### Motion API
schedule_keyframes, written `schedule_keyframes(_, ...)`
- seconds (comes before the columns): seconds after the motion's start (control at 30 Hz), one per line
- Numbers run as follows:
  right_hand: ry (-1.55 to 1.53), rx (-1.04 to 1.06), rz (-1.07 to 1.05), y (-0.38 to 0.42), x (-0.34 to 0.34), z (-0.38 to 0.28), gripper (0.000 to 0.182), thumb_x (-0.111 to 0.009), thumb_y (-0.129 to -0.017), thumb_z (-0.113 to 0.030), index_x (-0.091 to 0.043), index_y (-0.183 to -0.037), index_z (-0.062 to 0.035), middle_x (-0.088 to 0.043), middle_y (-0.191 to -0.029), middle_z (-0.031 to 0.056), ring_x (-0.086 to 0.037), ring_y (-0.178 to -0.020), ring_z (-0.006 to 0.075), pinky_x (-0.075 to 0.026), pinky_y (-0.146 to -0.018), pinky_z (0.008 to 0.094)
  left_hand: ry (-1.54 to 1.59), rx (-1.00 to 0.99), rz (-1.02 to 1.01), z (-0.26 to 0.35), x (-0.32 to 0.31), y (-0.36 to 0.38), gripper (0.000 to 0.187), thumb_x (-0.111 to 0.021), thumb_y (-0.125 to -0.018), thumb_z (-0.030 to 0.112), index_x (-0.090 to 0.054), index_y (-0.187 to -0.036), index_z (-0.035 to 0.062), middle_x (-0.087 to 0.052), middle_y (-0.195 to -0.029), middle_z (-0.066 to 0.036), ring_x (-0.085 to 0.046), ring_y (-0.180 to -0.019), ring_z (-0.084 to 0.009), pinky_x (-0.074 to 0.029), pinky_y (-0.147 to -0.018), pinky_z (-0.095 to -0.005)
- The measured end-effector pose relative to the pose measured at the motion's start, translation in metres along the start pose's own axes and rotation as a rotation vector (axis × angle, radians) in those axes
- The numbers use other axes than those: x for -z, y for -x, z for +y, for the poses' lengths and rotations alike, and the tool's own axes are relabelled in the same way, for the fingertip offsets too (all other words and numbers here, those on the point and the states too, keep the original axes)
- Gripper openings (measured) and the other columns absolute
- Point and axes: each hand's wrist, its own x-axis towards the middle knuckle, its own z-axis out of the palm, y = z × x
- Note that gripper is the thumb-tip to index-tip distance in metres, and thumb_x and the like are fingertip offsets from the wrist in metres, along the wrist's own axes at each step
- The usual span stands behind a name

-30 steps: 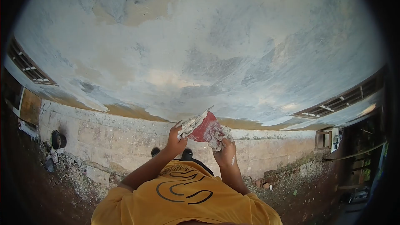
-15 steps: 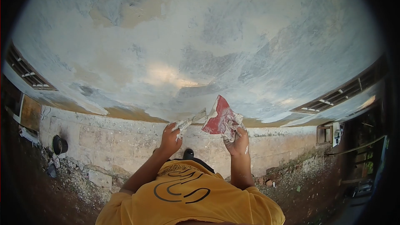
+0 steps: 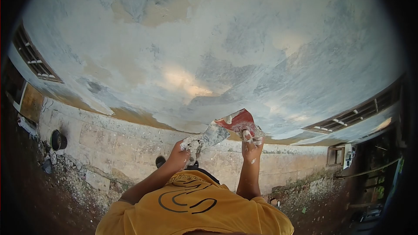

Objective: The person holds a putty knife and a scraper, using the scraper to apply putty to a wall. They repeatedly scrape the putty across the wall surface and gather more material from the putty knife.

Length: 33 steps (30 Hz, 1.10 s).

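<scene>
My left hand (image 3: 178, 156) is closed around the handle of a putty knife, its fingers smeared with white putty. The grey blade of the putty knife (image 3: 215, 135) points up and to the right, its broad end overlapping the lower left side of a red spreader (image 3: 241, 119). My right hand (image 3: 251, 149) grips that red spreader, with white putty on its face and over my fingers. Both tools are in front of my chest, near the lower part of a wall (image 3: 174, 48) patchily coated in white and grey.
Below the wall runs a pale, spattered ledge (image 3: 135, 141). A black bucket (image 3: 58, 140) stands at the left by rubble. Barred openings (image 3: 35, 58) sit at the left, with similar ones (image 3: 348, 117) at the right. Dark ground with debris lies on both sides.
The putty knife has turned so its blade's flat side shows and has come to the spreader. The red spreader has tilted, moving slightly right. A shoe has shifted left.
</scene>
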Motion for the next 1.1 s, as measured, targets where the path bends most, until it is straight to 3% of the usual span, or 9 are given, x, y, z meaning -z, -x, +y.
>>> schedule_keyframes(0.13,0.533,0.196,-0.046,0.004,-0.003,0.003,0.015,-0.060,-0.074,-0.009,-0.060,-0.080,0.0040,-0.059,-0.077,0.0112,-0.056,-0.072,0.0184,-0.043,-0.067,0.0278,0.047,0.078,0.062,-0.005,0.008,-0.008,0.044,-0.037,-0.084,-0.007,-0.029,-0.127,-0.0043,-0.055,-0.108,-0.016,-0.058,-0.091,-0.0162,-0.048,-0.073,-0.0272)
schedule_keyframes(0.23,0.603,0.255,-0.249,0.005,0.001,0.002,0.025,-0.059,-0.077,-0.013,-0.058,-0.093,0.0060,-0.061,-0.090,0.0128,-0.056,-0.080,0.0195,-0.043,-0.073,0.0286,0.067,0.063,0.006,0.004,0.007,-0.007,0.046,-0.039,-0.084,-0.006,-0.026,-0.129,-0.0041,-0.055,-0.108,-0.017,-0.058,-0.089,-0.0167,-0.048,-0.069,-0.0264)
schedule_keyframes(0.43,0.589,0.555,-0.384,-0.005,-0.017,0.007,0.016,-0.053,-0.075,-0.009,-0.063,-0.084,0.0005,-0.063,-0.083,0.0178,-0.060,-0.072,0.0257,-0.044,-0.064,0.0292,0.047,0.090,0.088,0.017,-0.001,-0.002,0.049,-0.040,-0.084,-0.006,-0.024,-0.130,-0.0045,-0.055,-0.107,-0.017,-0.059,-0.085,-0.0169,-0.048,-0.068,-0.0261)
schedule_keyframes(0.5,0.732,0.625,-0.448,-0.005,-0.021,0.003,0.026,-0.048,-0.057,-0.003,-0.064,-0.077,-0.0041,-0.065,-0.093,0.0162,-0.063,-0.083,0.0305,-0.046,-0.068,0.0347,0.028,0.103,0.100,0.014,0.000,-0.004,0.049,-0.040,-0.084,-0.005,-0.024,-0.130,-0.0046,-0.054,-0.107,-0.017,-0.058,-0.086,-0.0169,-0.048,-0.069,-0.0264)
schedule_keyframes(0.53,0.776,0.682,-0.484,-0.007,-0.025,0.000,0.022,-0.058,-0.054,-0.002,-0.063,-0.074,-0.0081,-0.066,-0.093,0.0130,-0.064,-0.084,0.0274,-0.045,-0.066,0.0338,0.006,0.117,0.111,0.015,0.000,-0.004,0.048,-0.040,-0.084,-0.005,-0.025,-0.129,-0.0046,-0.054,-0.107,-0.017,-0.058,-0.086,-0.0170,-0.048,-0.070,-0.0267)
schedule_keyframes(0.77,1.029,0.757,-0.506,-0.010,-0.018,0.002,0.017,-0.071,-0.056,-0.009,-0.060,-0.069,-0.0102,-0.066,-0.095,0.0090,-0.064,-0.084,0.0236,-0.041,-0.064,0.0335,0.022,0.090,0.109,0.026,-0.004,-0.003,0.048,-0.041,-0.084,-0.005,-0.024,-0.129,-0.0051,-0.054,-0.107,-0.017,-0.058,-0.086,-0.0171,-0.048,-0.071,-0.0269)
schedule_keyframes(0.97,1.025,0.680,-0.416,-0.018,-0.012,-0.004,0.020,-0.064,-0.055,0.001,-0.062,-0.073,-0.0077,-0.065,-0.099,0.0095,-0.062,-0.088,0.0248,-0.041,-0.069,0.0335,0.054,0.096,0.059,0.008,0.008,-0.015,0.047,-0.040,-0.084,-0.006,-0.026,-0.128,-0.0049,-0.055,-0.106,-0.017,-0.059,-0.087,-0.0172,-0.048,-0.072,-0.0275)
schedule_keyframes(1.07,1.035,0.655,-0.365,-0.020,0.017,0.015,0.027,-0.058,-0.051,0.005,-0.062,-0.076,-0.0049,-0.065,-0.097,0.0122,-0.061,-0.089,0.0295,-0.042,-0.072,0.0357,0.080,0.092,0.097,0.017,0.003,-0.012,0.043,-0.040,-0.082,-0.009,-0.034,-0.124,-0.0027,-0.055,-0.110,-0.017,-0.059,-0.093,-0.0233,-0.049,-0.078,-0.0353)
schedule_keyframes(1.1,1.028,0.660,-0.329,-0.022,0.019,0.017,0.028,-0.056,-0.050,0.005,-0.062,-0.076,-0.0040,-0.065,-0.096,0.0130,-0.061,-0.088,0.0311,-0.042,-0.073,0.0364,0.111,0.039,-0.022,0.016,0.006,-0.015,0.041,-0.040,-0.082,-0.009,-0.037,-0.123,-0.0029,-0.056,-0.109,-0.017,-0.059,-0.093,-0.0226,-0.049,-0.078,-0.0350)
